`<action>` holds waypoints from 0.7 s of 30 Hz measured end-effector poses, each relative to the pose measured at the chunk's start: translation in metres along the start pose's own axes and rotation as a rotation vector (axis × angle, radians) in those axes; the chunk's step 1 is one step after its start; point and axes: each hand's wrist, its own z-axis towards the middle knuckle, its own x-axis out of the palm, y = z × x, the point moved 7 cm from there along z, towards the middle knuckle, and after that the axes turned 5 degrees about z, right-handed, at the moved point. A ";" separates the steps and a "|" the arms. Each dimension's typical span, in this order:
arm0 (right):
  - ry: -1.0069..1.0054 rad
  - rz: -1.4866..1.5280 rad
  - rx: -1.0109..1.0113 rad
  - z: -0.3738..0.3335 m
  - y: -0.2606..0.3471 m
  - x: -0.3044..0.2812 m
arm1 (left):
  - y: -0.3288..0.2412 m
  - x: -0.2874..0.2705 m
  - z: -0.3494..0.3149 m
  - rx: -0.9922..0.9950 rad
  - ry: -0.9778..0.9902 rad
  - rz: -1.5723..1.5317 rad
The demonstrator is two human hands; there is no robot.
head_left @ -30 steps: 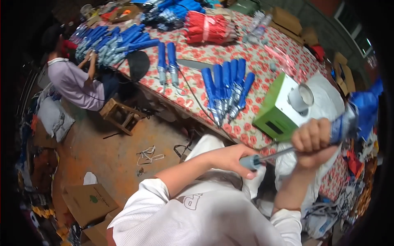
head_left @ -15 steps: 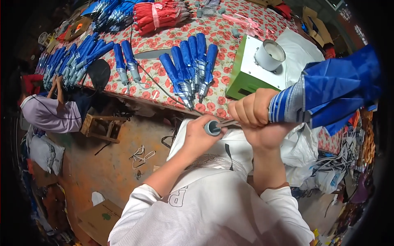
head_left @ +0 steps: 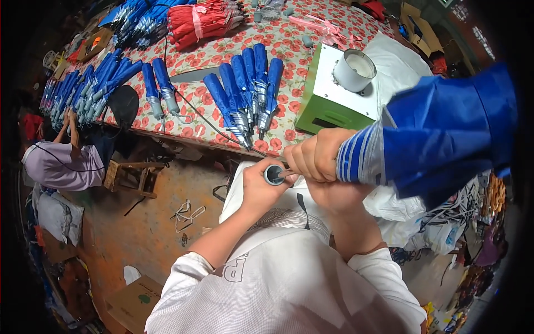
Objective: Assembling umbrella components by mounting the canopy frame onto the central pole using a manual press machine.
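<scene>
My right hand (head_left: 329,166) is closed around the silver-striped lower end of a blue umbrella (head_left: 445,131), whose loose canopy spreads out to the right. Its thin metal shaft sticks out on the left of my fist. Wrapped in the fingers of my left hand (head_left: 257,189) is a hollow grey umbrella handle (head_left: 269,177), its round mouth facing up. The shaft's tip is at that mouth; how deep it reaches I cannot tell. Both hands are over my lap, just off the table's front edge.
A green and white box-shaped device (head_left: 332,100) with a metal cup on top stands on the flower-patterned table (head_left: 189,125). Several blue umbrellas without handles (head_left: 245,89) lie beside it. Two with grey handles (head_left: 158,86) are farther left. Another person (head_left: 69,164) works at the left.
My right hand has come closer to the left one, bringing the umbrella's shaft nearer to the grey handle. The whole view has shifted slightly, so the table appears farther left.
</scene>
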 end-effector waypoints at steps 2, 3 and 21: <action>-0.037 -0.011 0.108 0.014 0.004 0.007 | 0.005 0.002 -0.001 -0.041 0.071 -0.009; -0.080 -0.029 0.213 0.020 0.002 0.007 | 0.006 0.002 -0.002 -0.062 0.106 -0.014; -0.075 -0.592 0.651 -0.111 -0.081 -0.101 | -0.018 -0.016 0.001 0.035 0.140 0.113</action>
